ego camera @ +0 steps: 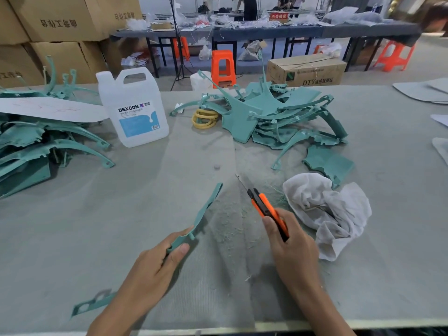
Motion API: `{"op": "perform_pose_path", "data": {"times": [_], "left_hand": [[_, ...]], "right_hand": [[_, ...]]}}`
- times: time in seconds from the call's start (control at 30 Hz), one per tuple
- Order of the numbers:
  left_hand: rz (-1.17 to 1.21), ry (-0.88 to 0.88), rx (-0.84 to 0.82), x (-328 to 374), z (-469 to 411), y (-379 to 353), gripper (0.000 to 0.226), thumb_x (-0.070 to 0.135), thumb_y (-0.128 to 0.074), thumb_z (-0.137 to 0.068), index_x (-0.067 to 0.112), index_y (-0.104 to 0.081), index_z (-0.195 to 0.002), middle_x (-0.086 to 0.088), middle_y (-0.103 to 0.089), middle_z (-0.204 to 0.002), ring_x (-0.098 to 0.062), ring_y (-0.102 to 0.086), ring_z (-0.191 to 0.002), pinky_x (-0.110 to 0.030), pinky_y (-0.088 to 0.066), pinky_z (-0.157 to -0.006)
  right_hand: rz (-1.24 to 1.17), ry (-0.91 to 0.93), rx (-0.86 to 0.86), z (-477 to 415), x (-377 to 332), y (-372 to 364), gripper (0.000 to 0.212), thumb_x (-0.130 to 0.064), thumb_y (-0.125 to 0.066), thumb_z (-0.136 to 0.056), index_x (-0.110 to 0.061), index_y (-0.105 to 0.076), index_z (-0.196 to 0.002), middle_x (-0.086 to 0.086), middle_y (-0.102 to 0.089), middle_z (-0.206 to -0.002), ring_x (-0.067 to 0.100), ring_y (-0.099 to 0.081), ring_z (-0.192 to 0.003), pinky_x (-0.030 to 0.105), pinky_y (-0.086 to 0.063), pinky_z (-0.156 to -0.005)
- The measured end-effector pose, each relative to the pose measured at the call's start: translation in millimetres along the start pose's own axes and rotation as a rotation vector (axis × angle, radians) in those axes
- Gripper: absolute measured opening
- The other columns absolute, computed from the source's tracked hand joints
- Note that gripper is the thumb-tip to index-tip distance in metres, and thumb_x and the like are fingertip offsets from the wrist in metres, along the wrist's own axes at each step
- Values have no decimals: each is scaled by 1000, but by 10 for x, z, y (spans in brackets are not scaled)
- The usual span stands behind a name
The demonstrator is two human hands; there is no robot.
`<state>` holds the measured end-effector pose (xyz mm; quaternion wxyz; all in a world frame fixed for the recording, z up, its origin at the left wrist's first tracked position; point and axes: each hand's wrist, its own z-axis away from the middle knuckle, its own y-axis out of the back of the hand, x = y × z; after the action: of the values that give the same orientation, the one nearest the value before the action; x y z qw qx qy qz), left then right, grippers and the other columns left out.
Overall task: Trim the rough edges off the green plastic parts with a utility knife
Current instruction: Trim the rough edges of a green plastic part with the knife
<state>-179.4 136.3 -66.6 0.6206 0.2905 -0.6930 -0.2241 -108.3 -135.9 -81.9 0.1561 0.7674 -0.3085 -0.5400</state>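
Note:
My left hand (155, 267) grips a long curved green plastic strip (206, 209) near its middle; one end points up toward the table's centre, the other end sticks out under my forearm at the lower left. My right hand (293, 248) holds an orange and black utility knife (264, 204) with its blade out, tip pointing up and left, a short gap to the right of the strip. Fine green shavings (230, 226) lie on the grey mat between my hands.
A heap of green parts (278, 115) lies at centre right, another heap (41, 146) at the left under a white sheet. A clear DEXCON jug (134, 110), yellow rings (206, 118) and a crumpled white rag (327, 212) sit on the table. Cardboard boxes and orange stools stand behind.

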Motion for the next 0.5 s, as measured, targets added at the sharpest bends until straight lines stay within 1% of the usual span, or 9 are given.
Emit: {"op": "perform_pose_path", "data": {"times": [0.07, 0.13, 0.17, 0.23, 0.3, 0.33, 0.4, 0.43, 0.5], "left_hand": [[7, -4, 2, -1, -6, 0, 33, 61, -38, -94, 63, -53, -123, 13, -53, -62, -4, -49, -56, -17, -35, -54], [-4, -17, -7, -5, -9, 1, 33, 60, -38, -95, 64, -52, -125, 11, -53, -62, -4, -50, -56, -18, -34, -53], [-12, -19, -16, -4, -11, 1, 33, 61, -37, -95, 65, -50, -126, 6, -53, -62, -5, -49, -55, -18, -33, -53], [-19, -10, -33, -7, -8, 11, 35, 64, -36, -93, 68, -48, -127, -4, -60, -67, -9, -54, -57, -22, -38, -55], [-26, -2, -48, 15, 0, 16, 38, 66, -35, -91, 71, -44, -128, -6, -67, -75, -17, -61, -65, -28, -46, -62], [-29, -5, -54, 31, 1, 17, 38, 67, -35, -91, 73, -42, -127, -4, -67, -73, -16, -61, -64, -28, -47, -63], [-35, -7, -54, 67, 2, 19, 37, 68, -35, -89, 76, -42, -124, 4, -59, -61, -11, -54, -55, -21, -40, -55], [-41, -1, -54, 88, 4, 19, 37, 68, -35, -88, 74, -46, -123, 6, -56, -58, -11, -52, -53, -20, -37, -54], [-64, 11, -65, 135, 13, 24, 39, 69, -36, -87, 69, -49, -123, 17, -60, -62, -9, -53, -56, -18, -38, -56]], "right_hand": [[-26, 77, -6, 61, -13, -3, 30, -65, -44, -95, -43, -52, -113, -21, -61, -75, 1, -58, -68, 21, -41, -57], [-4, 177, -51, 131, -41, -14, 32, -62, -47, -95, -39, -56, -114, -18, -61, -78, 7, -59, -69, 26, -44, -55], [25, 180, -65, 121, -45, -18, 31, -63, -46, -95, -39, -56, -113, -17, -60, -77, 10, -59, -69, 28, -43, -54], [59, 72, -33, 39, -35, -22, 27, -66, -43, -96, -44, -51, -109, -17, -56, -68, 12, -60, -66, 29, -38, -54], [19, -3, 11, -8, 4, -20, 24, -67, -41, -94, -48, -48, -107, -21, -57, -66, 10, -58, -64, 22, -37, -54], [4, 23, 7, 11, 1, -16, 24, -67, -41, -96, -46, -48, -107, -21, -57, -68, 6, -55, -63, 16, -37, -56], [17, 131, -43, 96, -33, -12, 29, -65, -44, -96, -41, -52, -109, -19, -56, -74, 7, -55, -66, 10, -37, -56], [28, 151, -62, 114, -40, -13, 29, -63, -45, -96, -40, -53, -110, -19, -56, -74, 8, -55, -67, 13, -38, -55], [34, 50, -33, 57, -42, -14, 23, -59, -47, -98, -40, -53, -109, -20, -57, -72, 8, -58, -67, 27, -40, -55]]}}
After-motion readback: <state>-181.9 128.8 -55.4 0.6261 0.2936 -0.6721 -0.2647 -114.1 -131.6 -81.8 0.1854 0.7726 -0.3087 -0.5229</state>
